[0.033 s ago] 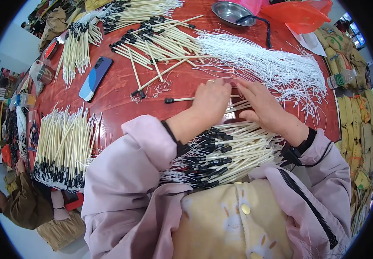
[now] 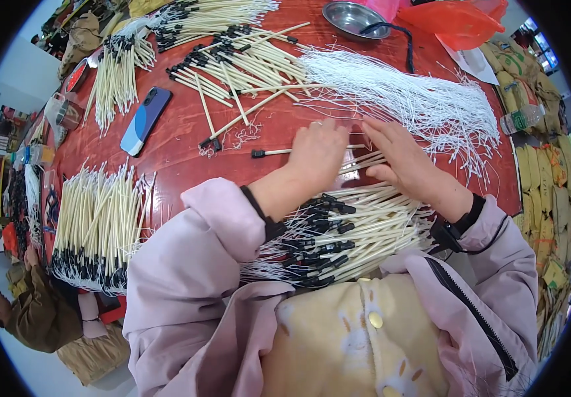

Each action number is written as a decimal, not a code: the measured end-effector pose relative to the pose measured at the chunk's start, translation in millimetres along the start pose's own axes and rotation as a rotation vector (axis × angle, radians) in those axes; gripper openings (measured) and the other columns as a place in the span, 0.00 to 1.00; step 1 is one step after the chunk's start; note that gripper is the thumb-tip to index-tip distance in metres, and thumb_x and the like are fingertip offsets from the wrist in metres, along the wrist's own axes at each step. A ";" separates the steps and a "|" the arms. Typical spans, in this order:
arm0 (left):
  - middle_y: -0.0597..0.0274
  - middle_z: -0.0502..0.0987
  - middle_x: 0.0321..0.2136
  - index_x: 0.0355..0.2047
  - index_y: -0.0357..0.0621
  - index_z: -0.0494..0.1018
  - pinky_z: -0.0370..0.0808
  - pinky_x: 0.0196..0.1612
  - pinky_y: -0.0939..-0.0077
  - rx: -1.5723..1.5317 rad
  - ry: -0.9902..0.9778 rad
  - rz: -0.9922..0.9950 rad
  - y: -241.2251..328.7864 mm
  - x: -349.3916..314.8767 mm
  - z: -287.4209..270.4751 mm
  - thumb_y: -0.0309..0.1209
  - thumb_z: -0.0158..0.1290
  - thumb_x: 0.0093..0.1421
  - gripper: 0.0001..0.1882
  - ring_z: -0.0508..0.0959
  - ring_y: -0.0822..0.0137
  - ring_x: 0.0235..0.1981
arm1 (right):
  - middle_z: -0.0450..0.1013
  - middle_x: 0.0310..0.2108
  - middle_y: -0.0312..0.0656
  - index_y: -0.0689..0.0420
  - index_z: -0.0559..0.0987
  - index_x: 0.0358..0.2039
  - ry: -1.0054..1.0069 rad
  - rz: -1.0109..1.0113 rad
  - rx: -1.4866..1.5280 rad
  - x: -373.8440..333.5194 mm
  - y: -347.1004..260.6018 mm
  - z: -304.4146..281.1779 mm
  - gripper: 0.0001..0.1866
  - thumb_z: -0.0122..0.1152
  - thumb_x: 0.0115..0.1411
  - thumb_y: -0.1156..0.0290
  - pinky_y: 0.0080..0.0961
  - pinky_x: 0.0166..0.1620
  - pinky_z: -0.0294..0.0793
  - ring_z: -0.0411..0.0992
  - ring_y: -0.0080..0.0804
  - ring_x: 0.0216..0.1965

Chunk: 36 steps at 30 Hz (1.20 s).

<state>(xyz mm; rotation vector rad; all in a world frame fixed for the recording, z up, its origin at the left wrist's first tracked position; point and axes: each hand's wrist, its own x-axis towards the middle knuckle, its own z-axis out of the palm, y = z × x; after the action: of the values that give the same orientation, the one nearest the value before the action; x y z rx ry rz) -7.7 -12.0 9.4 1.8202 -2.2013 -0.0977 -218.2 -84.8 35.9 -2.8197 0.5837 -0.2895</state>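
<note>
My left hand (image 2: 318, 152) is closed, knuckles up, over a pale stick (image 2: 275, 152) with a black cap at its left end. The stick passes beneath the hand and comes out towards my right hand. What my left fingers grip is hidden. My right hand (image 2: 401, 159) has its fingers stretched out and its thumb apart, close to the ends of several pale sticks. Just beyond both hands spreads a bundle of thin white cords (image 2: 398, 86). Nearer to me lies a heap of pale sticks (image 2: 378, 225) with black caps and white cords.
More capped sticks lie at left (image 2: 93, 212) and in a far pile (image 2: 252, 59). A phone (image 2: 146, 119) rests on the red table (image 2: 193, 165). A metal bowl (image 2: 355, 20) and a red plastic bag (image 2: 460, 23) stand at the back. Another person (image 2: 40, 311) is at lower left.
My left hand has shifted slightly to the left, widening the gap between the hands. My right hand has hardly moved.
</note>
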 end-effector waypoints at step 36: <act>0.47 0.75 0.33 0.39 0.39 0.71 0.74 0.39 0.53 -0.373 0.251 -0.007 14.5 -47.9 -51.2 0.24 0.53 0.64 0.05 0.77 0.43 0.38 | 0.80 0.37 0.37 0.56 0.81 0.36 0.237 -0.125 0.120 -1.1 -12.4 -32.9 0.08 0.69 0.55 0.72 0.35 0.45 0.69 0.74 0.39 0.39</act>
<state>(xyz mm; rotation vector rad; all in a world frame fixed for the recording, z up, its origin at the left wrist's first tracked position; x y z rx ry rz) -0.4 43.9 53.4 1.5425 -1.8588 -0.2488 -222.7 -79.9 70.5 -2.7287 0.4210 -0.6664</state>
